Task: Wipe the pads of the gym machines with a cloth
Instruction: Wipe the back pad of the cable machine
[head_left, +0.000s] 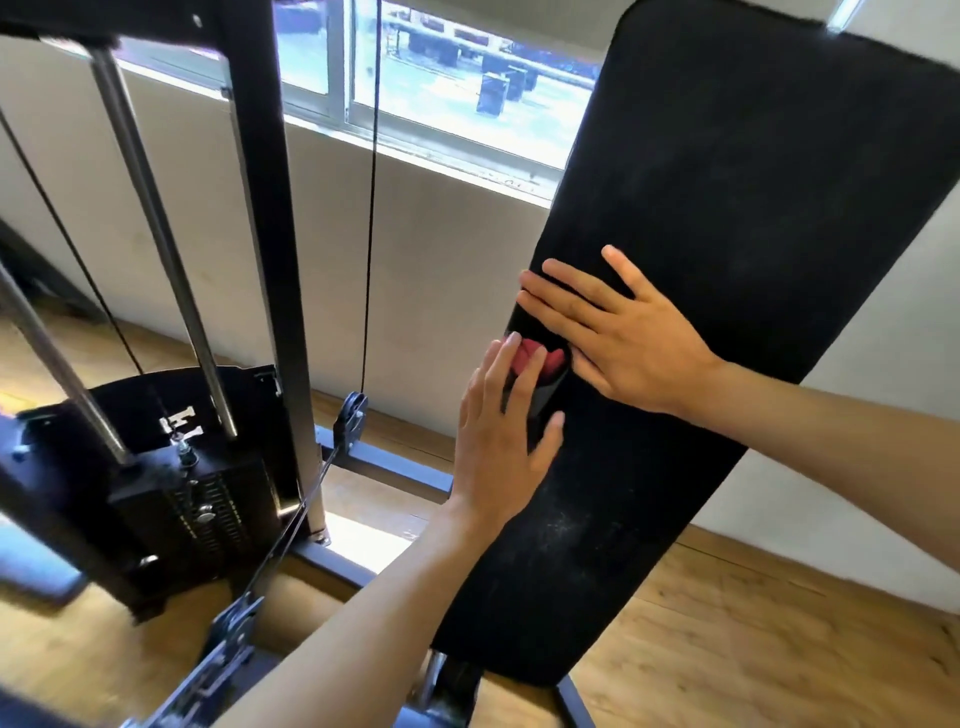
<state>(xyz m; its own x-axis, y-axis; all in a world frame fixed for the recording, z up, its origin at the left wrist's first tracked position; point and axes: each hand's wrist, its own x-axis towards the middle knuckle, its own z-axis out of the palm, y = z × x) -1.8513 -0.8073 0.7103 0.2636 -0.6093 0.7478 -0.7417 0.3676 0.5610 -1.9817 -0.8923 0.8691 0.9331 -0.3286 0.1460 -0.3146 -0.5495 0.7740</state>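
A long black pad (727, 218) of a gym machine slants from upper right to lower middle. At its left edge lies a small bundle of cloth (540, 361), red with a darker fold below it. My left hand (498, 441) lies flat there, with straight fingers over the cloth's left side and the thumb spread on the pad. My right hand (623, 332) presses flat on the pad just right of and above the cloth, its fingers pointing left. Most of the cloth is hidden between the two hands.
To the left stands a cable machine with a black upright frame (265, 208), chrome guide rods (156, 223), a weight stack (208, 499), a cable (370, 208) and a pulley (350, 421). Behind them are a window (441, 78) and a beige wall. The floor (753, 649) is wood.
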